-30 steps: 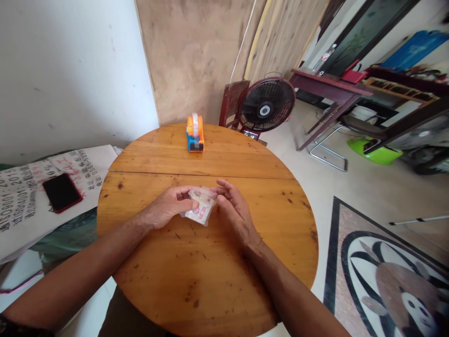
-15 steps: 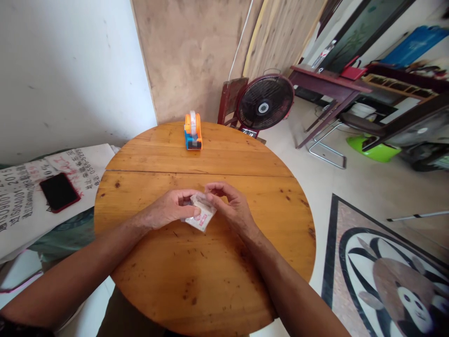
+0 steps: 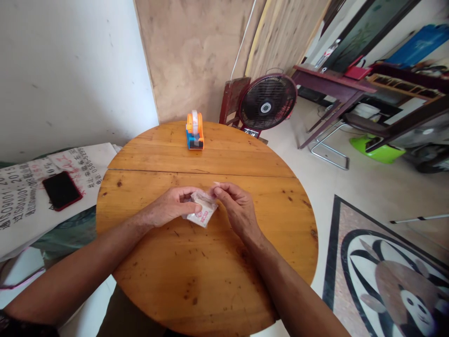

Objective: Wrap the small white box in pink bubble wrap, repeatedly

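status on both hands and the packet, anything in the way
Left hand holding small wrapped packet. Right hand pinched at its upper right corner. Tape dispenser stands beyond, not in the way.

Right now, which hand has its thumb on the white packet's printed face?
The left hand; the right hand has its thumb off that face, by the packet.

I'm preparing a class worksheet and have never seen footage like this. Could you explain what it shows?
No machine here: these are a person's two bare hands, seen by a camera worn on the head, looking forward and down. The left hand holds a small plastic-wrapped white packet with red print, over a round wooden table. The right hand is beside it, thumb and forefinger together; what they pinch is too small to tell. Farther back on the table stands an orange-and-blue tape dispenser.
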Action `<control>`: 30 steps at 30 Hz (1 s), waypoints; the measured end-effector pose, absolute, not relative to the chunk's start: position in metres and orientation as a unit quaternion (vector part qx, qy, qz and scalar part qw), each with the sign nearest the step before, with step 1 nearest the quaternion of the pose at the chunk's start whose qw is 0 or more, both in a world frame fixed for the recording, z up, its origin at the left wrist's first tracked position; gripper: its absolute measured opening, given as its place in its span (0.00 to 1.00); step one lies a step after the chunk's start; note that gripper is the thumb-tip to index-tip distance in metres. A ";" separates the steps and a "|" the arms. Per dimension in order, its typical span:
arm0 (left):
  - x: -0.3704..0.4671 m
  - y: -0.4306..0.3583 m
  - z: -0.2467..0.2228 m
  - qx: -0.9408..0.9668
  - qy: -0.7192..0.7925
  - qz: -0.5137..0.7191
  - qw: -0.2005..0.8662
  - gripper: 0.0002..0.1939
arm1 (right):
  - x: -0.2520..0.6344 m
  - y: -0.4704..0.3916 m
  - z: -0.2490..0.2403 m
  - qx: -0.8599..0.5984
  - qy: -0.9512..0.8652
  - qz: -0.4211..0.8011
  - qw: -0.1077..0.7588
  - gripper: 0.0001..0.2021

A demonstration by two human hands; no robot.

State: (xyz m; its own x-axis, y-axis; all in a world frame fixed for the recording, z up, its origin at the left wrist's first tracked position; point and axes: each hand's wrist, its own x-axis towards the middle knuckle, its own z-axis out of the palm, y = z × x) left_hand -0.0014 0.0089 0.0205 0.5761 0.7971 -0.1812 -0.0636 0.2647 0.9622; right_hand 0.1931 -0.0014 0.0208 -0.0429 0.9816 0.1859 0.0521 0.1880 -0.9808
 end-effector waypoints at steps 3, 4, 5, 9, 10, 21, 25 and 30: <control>-0.001 0.010 0.020 0.516 0.352 0.317 0.714 0.17 | 0.192 -0.005 0.020 -0.459 -0.589 0.421 0.515 0.07; 0.000 0.010 0.019 0.514 0.354 0.321 0.712 0.17 | 0.192 -0.006 0.020 -0.456 -0.601 0.411 0.512 0.07; 0.000 0.010 0.018 0.512 0.357 0.325 0.711 0.17 | 0.191 -0.007 0.021 -0.452 -0.615 0.400 0.508 0.06; 0.001 0.009 0.014 0.509 0.374 0.349 0.693 0.17 | 0.190 -0.012 0.024 -0.442 -0.685 0.330 0.475 0.07; 0.001 0.009 0.014 0.515 0.376 0.353 0.684 0.17 | 0.190 -0.012 0.025 -0.442 -0.701 0.310 0.466 0.07; -0.003 0.011 0.014 0.588 0.425 0.324 0.607 0.18 | 0.189 -0.005 0.018 -0.456 -0.706 0.303 0.448 0.08; -0.003 0.009 0.017 0.570 0.452 0.319 0.607 0.20 | 0.186 -0.006 0.016 -0.454 -0.734 0.266 0.430 0.08; -0.004 0.010 0.019 0.572 0.466 0.309 0.600 0.22 | 0.185 -0.008 0.015 -0.420 -0.783 0.195 0.416 0.09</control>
State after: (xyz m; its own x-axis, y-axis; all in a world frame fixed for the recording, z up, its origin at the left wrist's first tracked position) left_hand -0.0039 0.0102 0.0191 0.3745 0.9041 -0.2056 0.1614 0.1548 0.9747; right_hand 0.1854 -0.0078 0.0147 -0.3013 0.8192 0.4880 0.4944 0.5718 -0.6547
